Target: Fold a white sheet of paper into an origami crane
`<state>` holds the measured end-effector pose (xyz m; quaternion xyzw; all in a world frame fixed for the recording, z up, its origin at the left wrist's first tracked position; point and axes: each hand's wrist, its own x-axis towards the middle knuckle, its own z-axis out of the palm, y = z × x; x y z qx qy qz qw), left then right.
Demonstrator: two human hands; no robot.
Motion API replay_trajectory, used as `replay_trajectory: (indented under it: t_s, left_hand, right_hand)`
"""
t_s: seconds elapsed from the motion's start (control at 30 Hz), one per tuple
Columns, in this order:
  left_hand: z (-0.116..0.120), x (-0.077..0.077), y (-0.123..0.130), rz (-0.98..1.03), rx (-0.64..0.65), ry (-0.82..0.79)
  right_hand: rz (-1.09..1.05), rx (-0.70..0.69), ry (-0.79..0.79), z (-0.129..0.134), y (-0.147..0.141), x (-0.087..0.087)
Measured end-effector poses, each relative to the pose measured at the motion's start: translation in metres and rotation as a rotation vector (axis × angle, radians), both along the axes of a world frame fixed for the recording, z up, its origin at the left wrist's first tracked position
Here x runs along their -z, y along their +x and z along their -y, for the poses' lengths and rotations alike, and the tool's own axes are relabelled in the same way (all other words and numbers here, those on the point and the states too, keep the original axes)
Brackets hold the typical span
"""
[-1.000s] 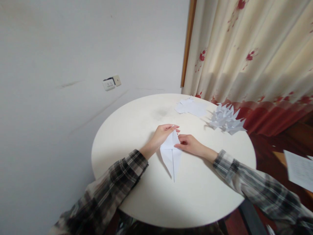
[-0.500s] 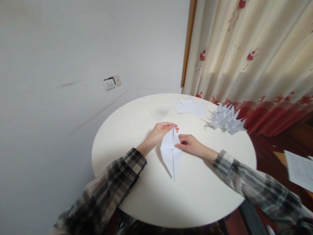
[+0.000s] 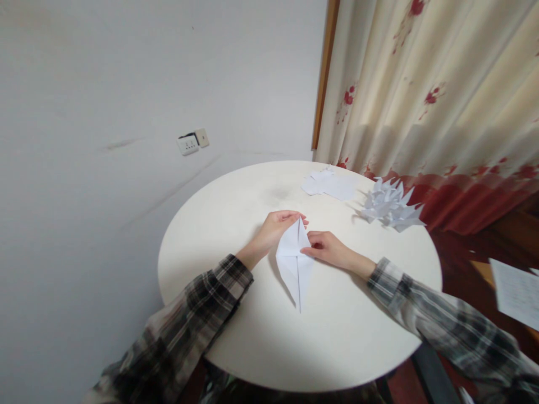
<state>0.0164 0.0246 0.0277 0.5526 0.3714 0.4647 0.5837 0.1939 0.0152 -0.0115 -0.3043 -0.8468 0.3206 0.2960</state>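
Note:
A sheet of white paper folded into a long diamond (image 3: pixel 290 266) is held in front of me, one point towards me and the other away. Creases run down its middle and across it. My left hand (image 3: pixel 280 223) is closed on the far tip, its fingers behind the paper. At the right edge, near the middle, my right hand (image 3: pixel 328 248) pinches the paper between thumb and fingers. Both hands are low over the round white table (image 3: pixel 252 336), and the paper's shadow falls on the tabletop to its left.
Flat white paper pieces (image 3: pixel 330 185) lie at the table's far side. Right of them stands a cluster of pointed folded paper pieces (image 3: pixel 389 205). A wall with a socket (image 3: pixel 188 145) borders the left; a curtain (image 3: pixel 429 112) hangs behind. Written sheets (image 3: pixel 516 292) lie lower right.

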Motion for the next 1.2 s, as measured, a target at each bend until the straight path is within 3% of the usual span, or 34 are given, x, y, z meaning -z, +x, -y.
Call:
replay_trajectory:
  t_s: [0.83,1.2]
  left_hand:
    - [0.0039,-0.0018,0.0037,0.049,-0.029,-0.061]
    - [0.0057,0.0037,0.0077,0.026,-0.086,0.002]
  right_hand:
    - [0.029,0.023,0.004,-0.0009,-0.001,-0.0005]
    - [0.043,0.035,0.003,-0.001,-0.0028,-0.0017]
